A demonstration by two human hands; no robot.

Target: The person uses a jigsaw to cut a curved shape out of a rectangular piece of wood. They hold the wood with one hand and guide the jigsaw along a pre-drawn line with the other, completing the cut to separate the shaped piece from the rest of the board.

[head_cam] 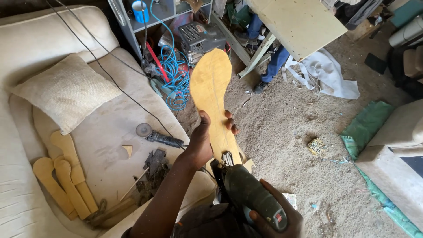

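One cream sofa (31,145), dusty, fills the left of the view; a beige cushion (66,90) lies on its seat.
One pale board-topped work table (299,22) stands at top right on a sawdust-covered floor (299,145), with a white cloth (326,75) crumpled beside its leg.
One paddle-shaped plywood cutout (211,83), yellow-tan, wide rounded end pointing away, is held up over the sofa edge and floor.
One left hand (205,139) is closed round the narrow shank of the cutout, fingers wrapped over its right edge.
One green-bodied jigsaw (251,194) sits at the near end of the cutout, its metal shoe touching the wood.
One right hand (275,220) grips the jigsaw body from below and behind.
Three further paddle-shaped cutouts (66,176) lie stacked side by side on the sofa seat at lower left.
One coil of blue hose (176,75) lies under the metal shelf frame (132,31).
One angle grinder (156,135) rests on the seat, its black cord running up across the backrest.
One small heap of dark offcuts (152,174) lies near the forearm.
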